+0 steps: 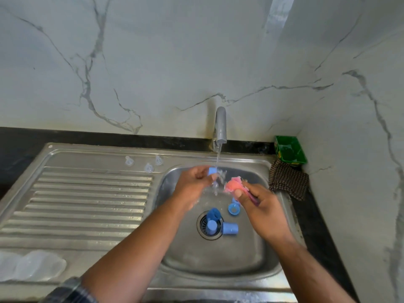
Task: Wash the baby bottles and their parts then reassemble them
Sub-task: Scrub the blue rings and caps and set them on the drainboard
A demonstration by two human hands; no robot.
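Blue plastic, a small cap (pixel 212 171), is pinched in the left hand (pixel 196 182) under the tap (pixel 220 125) stream. A pink sponge (pixel 232 185) is clenched in the right hand (pixel 260 206), at 3 o'clock. More blue parts (pixel 229 228) lie by the drain at 6 o'clock; clear teats (pixel 148 167) are set at 10 o'clock. Light, wet and likely slippery, the cap is best gripped by its rim.

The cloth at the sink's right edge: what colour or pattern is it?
The cloth has a dark brown and pale checked pattern, seen in the head view, the only one.
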